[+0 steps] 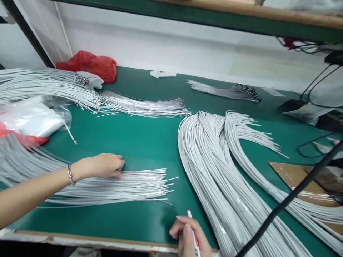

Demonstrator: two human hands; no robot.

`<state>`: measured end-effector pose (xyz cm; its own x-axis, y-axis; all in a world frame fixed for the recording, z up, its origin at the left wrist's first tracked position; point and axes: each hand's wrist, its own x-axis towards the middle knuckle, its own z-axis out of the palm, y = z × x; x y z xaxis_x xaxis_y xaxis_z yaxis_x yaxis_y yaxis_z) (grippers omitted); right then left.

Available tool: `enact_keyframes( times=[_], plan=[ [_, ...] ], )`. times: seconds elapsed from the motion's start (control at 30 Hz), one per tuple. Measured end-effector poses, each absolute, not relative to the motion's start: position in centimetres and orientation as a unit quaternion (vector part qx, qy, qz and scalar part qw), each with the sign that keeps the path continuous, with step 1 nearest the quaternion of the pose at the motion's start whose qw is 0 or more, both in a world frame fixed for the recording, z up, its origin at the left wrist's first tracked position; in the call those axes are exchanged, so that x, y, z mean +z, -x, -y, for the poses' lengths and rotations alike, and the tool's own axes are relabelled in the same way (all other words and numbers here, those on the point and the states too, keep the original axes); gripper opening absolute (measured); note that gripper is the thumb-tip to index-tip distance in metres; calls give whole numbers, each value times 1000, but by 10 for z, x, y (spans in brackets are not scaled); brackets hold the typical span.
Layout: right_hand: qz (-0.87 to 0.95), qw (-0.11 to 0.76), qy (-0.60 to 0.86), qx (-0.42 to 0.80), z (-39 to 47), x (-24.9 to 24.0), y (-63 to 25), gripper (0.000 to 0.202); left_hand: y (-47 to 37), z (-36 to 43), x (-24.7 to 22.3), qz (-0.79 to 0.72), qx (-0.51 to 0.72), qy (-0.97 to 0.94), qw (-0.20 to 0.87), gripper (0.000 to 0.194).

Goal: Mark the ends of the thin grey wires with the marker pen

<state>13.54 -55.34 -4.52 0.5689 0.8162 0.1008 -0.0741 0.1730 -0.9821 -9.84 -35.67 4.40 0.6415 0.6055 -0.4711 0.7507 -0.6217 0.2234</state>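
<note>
My left hand (pixel 105 166) reaches in from the left, its fingers curled down on the upper edge of a flat, spread bundle of white cables (pixel 144 185). How many cables its fingers grip is hidden. The cable ends lie roughly in line, pointing right, with a few sticking out further. At the front edge of the bench, my right hand (pixel 191 237) is closed around a white marker pen (pixel 196 242) with a red tip, which points up and away from me. Right of the pen lies a thick, bent bundle of grey-white cables (pixel 214 167).
Connector-ended cables (pixel 53 85) lie at the back left, near a red plastic bag (pixel 91 66) and a clear bag (pixel 34 116). Thinner wires (pixel 225 91) rest at the back. A black cord (pixel 289 196) crosses the right foreground, near cardboard (pixel 284 173). A shelf (pixel 187 14) hangs above.
</note>
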Motion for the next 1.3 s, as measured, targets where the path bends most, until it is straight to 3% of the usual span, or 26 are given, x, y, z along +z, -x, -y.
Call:
enact_keyframes(
  times=[0.33, 0.53, 0.73, 0.9, 1.03, 1.2, 1.3],
  plan=[
    [325, 701, 551, 315, 556, -52, -141, 24, 109, 364, 44, -364, -44, -880, 303, 30],
    [328, 647, 585, 362, 552, -36, -135, 28, 110, 373, 73, -394, 19, -843, 365, 35],
    [359, 621, 478, 506, 529, -7, -112, 40, 101, 412, 93, -309, -26, -869, 384, 37],
    [301, 673, 453, 501, 519, -1, -102, 29, 96, 430, 81, -296, -123, -855, 407, 30],
    [280, 708, 463, 454, 524, -2, -110, 32, 106, 425, 75, -322, -120, -875, 341, 26],
    [249, 769, 432, 400, 534, 3, -144, 33, 147, 410, 89, -388, -103, -875, 272, 37],
    [253, 775, 429, 388, 541, 10, -159, 33, 171, 409, 103, -432, -88, -880, 177, 34]
  ],
)
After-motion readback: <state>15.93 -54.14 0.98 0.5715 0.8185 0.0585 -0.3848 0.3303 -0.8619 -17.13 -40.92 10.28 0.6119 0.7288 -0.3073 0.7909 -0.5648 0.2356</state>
